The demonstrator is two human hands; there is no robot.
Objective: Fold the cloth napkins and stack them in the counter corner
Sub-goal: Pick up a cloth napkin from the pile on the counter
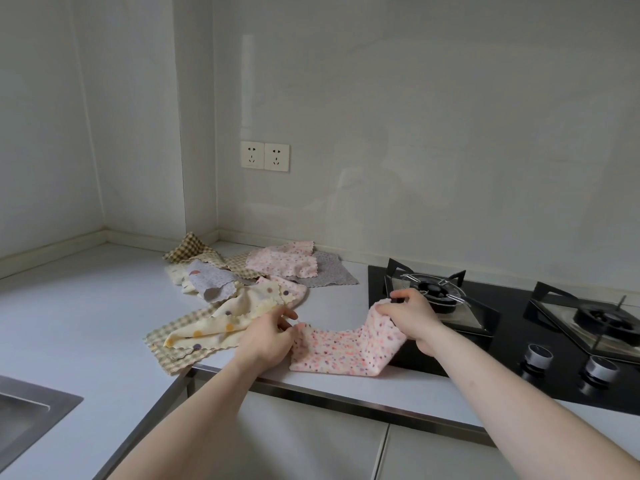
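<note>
A pink speckled napkin (341, 349) hangs stretched between my hands just above the counter's front edge. My left hand (268, 336) pinches its left top corner. My right hand (410, 315) grips its right top corner beside the stove. The napkin sags in the middle and its lower edge rests on the white counter (86, 317). Behind it lies a loose pile: a cream polka-dot napkin (235, 315), a tan checked napkin (173, 344), a grey napkin (211, 280), another pink napkin (284, 261) and a second checked one (192, 249) near the wall.
A black gas stove (512, 334) with two burners and two knobs fills the right side of the counter. A steel sink (24, 414) shows at bottom left. Two wall sockets (265, 155) sit above the pile. The counter corner (105, 237) is at far left.
</note>
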